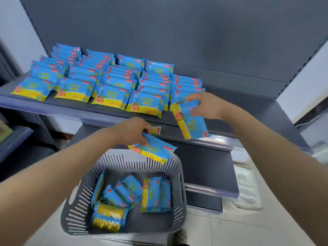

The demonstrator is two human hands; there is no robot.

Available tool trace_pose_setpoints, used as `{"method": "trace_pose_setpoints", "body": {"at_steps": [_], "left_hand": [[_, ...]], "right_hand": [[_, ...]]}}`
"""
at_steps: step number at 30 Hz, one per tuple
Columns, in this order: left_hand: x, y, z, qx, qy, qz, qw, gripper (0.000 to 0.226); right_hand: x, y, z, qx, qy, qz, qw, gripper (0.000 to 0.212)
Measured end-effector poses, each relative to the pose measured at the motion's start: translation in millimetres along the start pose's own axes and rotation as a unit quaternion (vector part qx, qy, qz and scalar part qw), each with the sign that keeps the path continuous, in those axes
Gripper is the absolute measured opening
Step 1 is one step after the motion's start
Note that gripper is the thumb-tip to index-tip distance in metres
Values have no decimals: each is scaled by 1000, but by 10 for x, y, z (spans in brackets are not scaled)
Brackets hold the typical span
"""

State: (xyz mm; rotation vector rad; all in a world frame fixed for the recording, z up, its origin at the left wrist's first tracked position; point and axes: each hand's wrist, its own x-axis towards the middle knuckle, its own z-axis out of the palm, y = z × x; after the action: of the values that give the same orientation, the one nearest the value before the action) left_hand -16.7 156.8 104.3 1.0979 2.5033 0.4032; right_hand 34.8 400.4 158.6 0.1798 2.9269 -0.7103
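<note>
One packet (pixel 156 152) hangs pinched in our left grip (pixel 132 132) over the basket (pixel 79 206). Our right grip (pixel 206 106) clasps another packet (pixel 193 126) at the shelf (pixel 53 106) edge.

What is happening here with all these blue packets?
A person has a blue-and-yellow packet in each hand. The left hand grips the lower packet over the grey basket, which holds more packets. The right hand grips the upper packet at the shelf edge, right of the rows of packets lying there.

Illegible, blurred print on the packets (pixel 153 151)
</note>
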Motion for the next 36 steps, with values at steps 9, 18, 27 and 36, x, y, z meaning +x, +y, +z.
{"method": "trace_pose_setpoints", "body": {"at_steps": [9, 18, 27, 36], "left_hand": [[407, 440, -347, -80, 74, 9, 994, 15], [635, 336, -431, -145, 115, -38, 982, 16], [939, 425, -530, -161, 125, -43, 978, 25], [1347, 490, -402, -253, 110, -39, 960, 31]], "right_hand": [[581, 172, -328, -149, -49, 3, 988, 56], [1278, 350, -116, -189, -55, -74, 978, 46], [1605, 440, -156, -163, -36, -111, 980, 33], [1426, 637, -405, 25, 48, -70, 996, 29]]}}
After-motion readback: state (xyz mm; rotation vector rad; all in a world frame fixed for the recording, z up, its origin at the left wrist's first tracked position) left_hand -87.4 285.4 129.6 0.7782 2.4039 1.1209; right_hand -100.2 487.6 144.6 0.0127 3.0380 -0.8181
